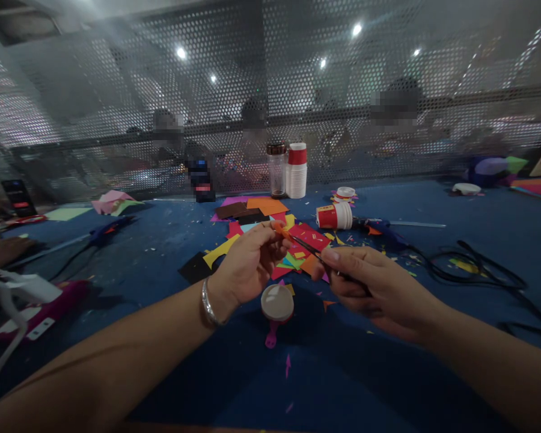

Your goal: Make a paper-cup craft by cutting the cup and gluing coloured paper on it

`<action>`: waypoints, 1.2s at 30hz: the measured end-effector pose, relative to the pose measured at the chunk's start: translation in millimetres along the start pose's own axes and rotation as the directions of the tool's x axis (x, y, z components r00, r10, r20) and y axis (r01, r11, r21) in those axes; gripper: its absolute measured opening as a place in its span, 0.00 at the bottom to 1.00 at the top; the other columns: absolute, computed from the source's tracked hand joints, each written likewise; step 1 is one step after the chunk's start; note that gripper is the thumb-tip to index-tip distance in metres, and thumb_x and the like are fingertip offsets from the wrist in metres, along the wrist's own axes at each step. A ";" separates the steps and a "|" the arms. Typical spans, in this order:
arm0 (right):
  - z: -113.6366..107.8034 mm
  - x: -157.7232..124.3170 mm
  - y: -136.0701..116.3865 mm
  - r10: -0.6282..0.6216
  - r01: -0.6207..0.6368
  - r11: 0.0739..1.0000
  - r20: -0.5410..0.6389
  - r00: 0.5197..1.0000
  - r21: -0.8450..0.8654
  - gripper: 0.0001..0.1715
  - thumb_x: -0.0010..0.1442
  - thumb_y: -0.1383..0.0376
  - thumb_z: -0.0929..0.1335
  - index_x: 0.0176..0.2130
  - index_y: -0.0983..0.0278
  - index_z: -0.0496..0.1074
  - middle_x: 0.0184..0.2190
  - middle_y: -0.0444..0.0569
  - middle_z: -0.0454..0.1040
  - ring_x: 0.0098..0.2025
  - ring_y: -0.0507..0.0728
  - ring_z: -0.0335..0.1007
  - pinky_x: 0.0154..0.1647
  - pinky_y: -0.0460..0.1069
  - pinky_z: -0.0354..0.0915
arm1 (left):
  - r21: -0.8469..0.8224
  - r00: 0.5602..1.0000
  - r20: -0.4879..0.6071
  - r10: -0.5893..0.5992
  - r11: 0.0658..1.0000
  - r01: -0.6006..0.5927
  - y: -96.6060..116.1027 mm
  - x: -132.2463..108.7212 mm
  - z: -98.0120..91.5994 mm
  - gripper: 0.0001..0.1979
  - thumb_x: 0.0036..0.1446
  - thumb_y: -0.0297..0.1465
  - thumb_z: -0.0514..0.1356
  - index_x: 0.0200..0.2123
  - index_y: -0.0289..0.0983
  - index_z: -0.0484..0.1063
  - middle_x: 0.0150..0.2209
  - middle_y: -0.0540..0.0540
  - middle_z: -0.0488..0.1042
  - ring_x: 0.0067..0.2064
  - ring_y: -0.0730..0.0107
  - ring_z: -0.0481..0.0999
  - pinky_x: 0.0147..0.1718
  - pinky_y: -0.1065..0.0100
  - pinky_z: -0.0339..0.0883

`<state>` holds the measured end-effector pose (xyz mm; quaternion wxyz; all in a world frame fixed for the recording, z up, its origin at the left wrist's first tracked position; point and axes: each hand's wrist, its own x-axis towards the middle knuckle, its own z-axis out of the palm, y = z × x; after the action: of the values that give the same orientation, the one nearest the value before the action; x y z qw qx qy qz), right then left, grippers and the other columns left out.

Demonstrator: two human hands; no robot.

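Note:
My left hand (252, 261), with a silver bracelet at its wrist, pinches a small piece of orange paper (282, 231) between thumb and fingers. From the other side, my right hand (372, 288) is closed round a pair of dark scissors (309, 245), whose tips meet the orange piece. My fingers cover the scissor handles. Below the hands a paper cup (277, 302) stands base up, a purple paper shape (271, 340) sticking out on its near side. Behind them lies a pile of coloured paper, with a red sheet (309, 240) among the scraps.
A cup stack (296, 171) stands beside a clear bottle (276, 171) at the perforated screen. More cups (336, 216) lie sideways near a blue glue gun (385, 231) with a looping black cable (478, 270). Another glue gun (110, 228), a power strip (49, 313) and another person's arm (9, 249) are at left.

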<state>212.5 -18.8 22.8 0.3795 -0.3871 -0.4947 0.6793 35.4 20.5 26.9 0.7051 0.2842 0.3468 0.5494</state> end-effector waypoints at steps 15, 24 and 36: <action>-2.2 -0.3 2.1 0.006 -0.006 1.000 -0.008 1.000 -0.018 0.24 0.58 0.48 0.71 0.30 0.68 0.74 0.14 0.33 0.48 0.15 0.42 0.35 0.13 0.42 0.34 | 0.056 0.991 0.038 0.128 0.990 -0.130 -2.6 2.8 -5.0 0.08 0.48 0.17 0.56 0.30 0.34 0.71 0.23 0.51 0.73 0.25 0.78 0.74 0.28 0.78 0.68; -2.6 0.7 1.1 -0.013 0.013 1.000 -0.024 1.000 -0.005 0.22 0.59 0.50 0.70 0.29 0.67 0.74 0.14 0.33 0.48 0.14 0.43 0.36 0.13 0.42 0.34 | 0.148 0.969 0.127 0.210 0.962 -0.228 -3.2 0.3 -4.6 0.11 0.45 0.18 0.61 0.34 0.34 0.70 0.26 0.51 0.76 0.27 0.76 0.75 0.32 0.74 0.69; -0.9 -0.4 4.9 -0.009 0.012 0.999 -0.054 0.998 0.040 0.24 0.56 0.49 0.72 0.26 0.66 0.72 0.13 0.33 0.48 0.14 0.43 0.36 0.12 0.41 0.34 | 0.228 0.924 0.246 0.293 0.909 -0.349 -7.4 -4.3 -6.8 0.17 0.46 0.19 0.63 0.39 0.37 0.65 0.26 0.53 0.77 0.27 0.74 0.77 0.33 0.72 0.70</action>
<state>212.8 -19.8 18.0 0.4041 -0.3950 -0.4723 0.6764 33.6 14.7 17.9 0.5920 0.4852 0.2911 0.5740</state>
